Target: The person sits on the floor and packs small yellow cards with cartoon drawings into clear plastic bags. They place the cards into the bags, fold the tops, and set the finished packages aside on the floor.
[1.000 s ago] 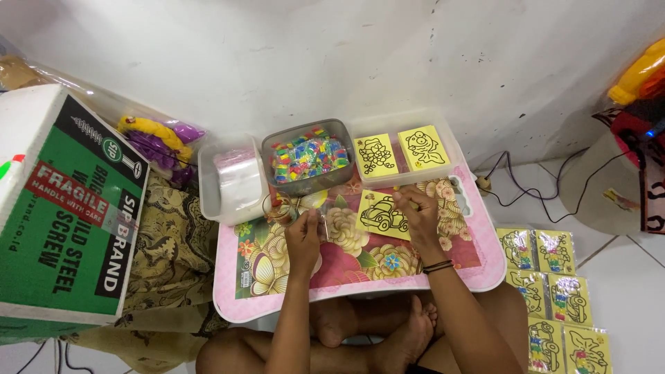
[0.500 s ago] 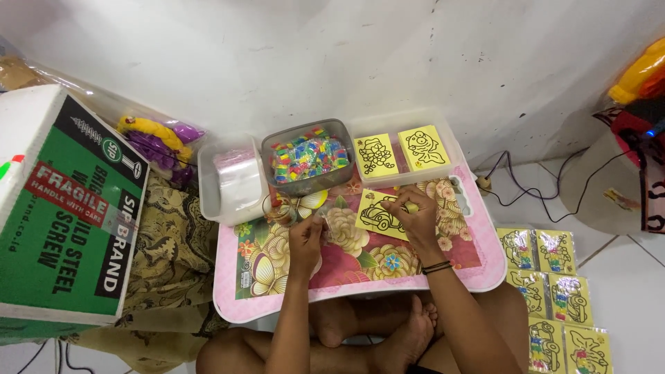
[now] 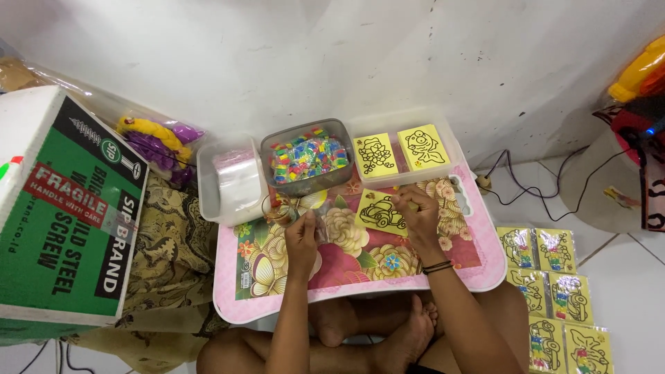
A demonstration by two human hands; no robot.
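Observation:
My left hand (image 3: 302, 239) holds a small clear plastic bag (image 3: 313, 223) above the floral pink table (image 3: 360, 260). My right hand (image 3: 415, 211) pinches the right edge of a yellow card with a black car outline (image 3: 379, 212) that lies on the table. Just beyond my hands stands a grey tub of small colourful packets (image 3: 307, 156). Right of the tub, a clear tray (image 3: 454, 149) holds two more yellow outline cards (image 3: 398, 151). My crossed legs show under the table.
A clear tub with a stack of plastic bags (image 3: 232, 179) stands at the table's back left. A large green and white carton (image 3: 62, 208) sits at left. Several bagged yellow cards (image 3: 554, 291) lie on the floor at right. Cables run along the wall.
My right hand has drawn the car card slightly toward me and to the right. My left hand has lifted the clear bag a little nearer the tub.

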